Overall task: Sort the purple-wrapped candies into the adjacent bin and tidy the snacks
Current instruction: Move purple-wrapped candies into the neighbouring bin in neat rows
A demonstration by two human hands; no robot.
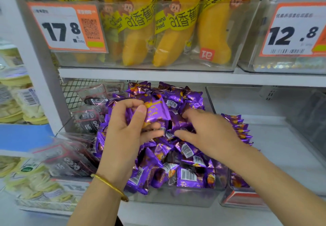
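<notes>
Purple candies [187, 174] are heaped in a clear bin [176, 199]; a few are gripped by the left hand [127, 129], and the heap is touched by the spread right hand [208, 130].

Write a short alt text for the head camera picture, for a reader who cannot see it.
A person's left hand grips a few purple-wrapped candies above a clear bin heaped with them, while the right hand reaches open into the pile. A row of the same candies stands in the adjacent bin; banana bread packs fill the shelf above.
</notes>
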